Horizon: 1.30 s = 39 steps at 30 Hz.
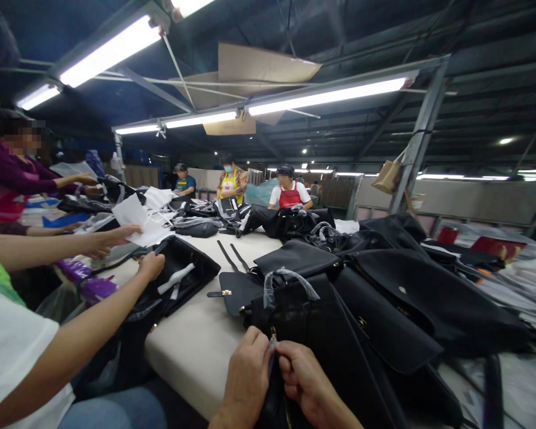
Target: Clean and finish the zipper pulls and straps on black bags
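Black handbag (295, 322) pinched between the hands (246, 378).

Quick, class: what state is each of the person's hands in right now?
Left hand: closed, holding a black handbag.
Right hand: closed, holding the black handbag.

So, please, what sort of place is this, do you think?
It looks like a handbag factory or finishing workshop: black handbags lie piled on a long white work table, workers in aprons stand at it, and strip lights hang under a metal roof.
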Each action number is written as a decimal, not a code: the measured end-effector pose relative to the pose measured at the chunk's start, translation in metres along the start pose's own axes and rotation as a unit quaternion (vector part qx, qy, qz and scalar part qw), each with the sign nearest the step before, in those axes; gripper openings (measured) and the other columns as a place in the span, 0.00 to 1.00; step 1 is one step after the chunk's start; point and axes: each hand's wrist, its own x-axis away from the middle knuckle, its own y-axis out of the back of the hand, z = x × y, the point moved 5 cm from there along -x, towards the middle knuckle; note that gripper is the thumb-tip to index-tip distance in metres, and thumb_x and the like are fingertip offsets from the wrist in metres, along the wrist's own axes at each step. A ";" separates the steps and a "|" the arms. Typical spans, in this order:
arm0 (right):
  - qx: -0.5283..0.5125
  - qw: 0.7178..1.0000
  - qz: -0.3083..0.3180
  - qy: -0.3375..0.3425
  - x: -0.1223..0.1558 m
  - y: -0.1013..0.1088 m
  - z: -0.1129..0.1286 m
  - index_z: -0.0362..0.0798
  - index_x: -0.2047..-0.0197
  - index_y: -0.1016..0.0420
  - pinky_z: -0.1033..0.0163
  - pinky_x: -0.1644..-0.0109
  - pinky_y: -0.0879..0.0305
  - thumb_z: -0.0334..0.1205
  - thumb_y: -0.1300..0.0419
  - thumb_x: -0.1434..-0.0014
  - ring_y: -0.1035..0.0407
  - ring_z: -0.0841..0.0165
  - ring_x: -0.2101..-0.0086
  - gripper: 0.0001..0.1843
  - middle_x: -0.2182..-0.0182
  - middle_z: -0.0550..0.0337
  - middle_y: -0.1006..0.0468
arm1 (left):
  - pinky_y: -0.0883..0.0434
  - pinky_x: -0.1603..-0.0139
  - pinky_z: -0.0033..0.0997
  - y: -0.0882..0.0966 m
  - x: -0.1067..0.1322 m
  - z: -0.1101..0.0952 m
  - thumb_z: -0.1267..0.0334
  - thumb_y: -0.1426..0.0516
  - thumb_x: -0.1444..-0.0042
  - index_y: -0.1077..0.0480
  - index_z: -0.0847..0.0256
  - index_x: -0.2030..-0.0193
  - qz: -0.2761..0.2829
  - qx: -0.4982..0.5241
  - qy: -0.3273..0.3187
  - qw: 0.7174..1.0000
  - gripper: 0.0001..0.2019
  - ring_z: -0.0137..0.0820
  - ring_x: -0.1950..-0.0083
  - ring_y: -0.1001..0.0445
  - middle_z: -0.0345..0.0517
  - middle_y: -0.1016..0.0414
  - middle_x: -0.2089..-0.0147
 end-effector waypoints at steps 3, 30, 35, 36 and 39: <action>0.005 1.000 0.003 0.009 0.002 0.000 0.001 0.50 0.84 0.45 0.72 0.83 0.67 0.38 0.45 0.60 0.60 0.83 0.87 0.10 0.90 0.76 0.50 | 0.40 0.59 0.36 -0.007 0.005 -0.008 0.72 0.51 0.46 0.31 0.57 0.70 0.035 -0.091 -0.056 0.994 0.10 0.37 0.60 0.33 0.47 0.32 0.63; 0.001 0.999 0.051 0.001 0.002 0.002 0.003 0.48 0.80 0.38 0.71 0.83 0.66 0.53 0.38 0.52 0.60 0.83 0.88 0.20 0.90 0.77 0.47 | 0.40 0.88 0.16 -0.018 -0.004 0.021 0.60 0.39 0.55 0.35 0.59 0.70 0.073 0.200 0.170 0.962 0.10 0.19 0.86 0.37 0.31 0.32 0.80; 0.019 0.997 0.072 0.024 0.006 -0.001 0.003 0.48 0.78 0.36 0.71 0.83 0.67 0.57 0.29 0.66 0.59 0.84 0.88 0.25 0.90 0.79 0.46 | 0.38 0.88 0.18 -0.016 -0.001 0.020 0.54 0.37 0.58 0.34 0.62 0.66 0.137 0.258 0.213 0.932 0.17 0.22 0.85 0.33 0.37 0.27 0.79; 0.022 0.997 0.075 0.030 0.007 -0.001 0.003 0.47 0.78 0.35 0.71 0.83 0.67 0.57 0.29 0.67 0.58 0.84 0.88 0.26 0.90 0.79 0.46 | 0.36 0.87 0.18 -0.014 0.000 0.019 0.51 0.36 0.58 0.33 0.63 0.65 0.157 0.275 0.226 0.921 0.20 0.23 0.85 0.32 0.38 0.27 0.79; 0.032 0.996 0.074 0.044 0.007 -0.002 0.002 0.47 0.75 0.32 0.71 0.84 0.65 0.60 0.31 0.65 0.57 0.83 0.88 0.26 0.90 0.78 0.44 | 0.34 0.84 0.18 -0.010 0.002 0.017 0.44 0.37 0.58 0.31 0.66 0.63 0.191 0.319 0.252 0.894 0.25 0.23 0.83 0.30 0.41 0.26 0.78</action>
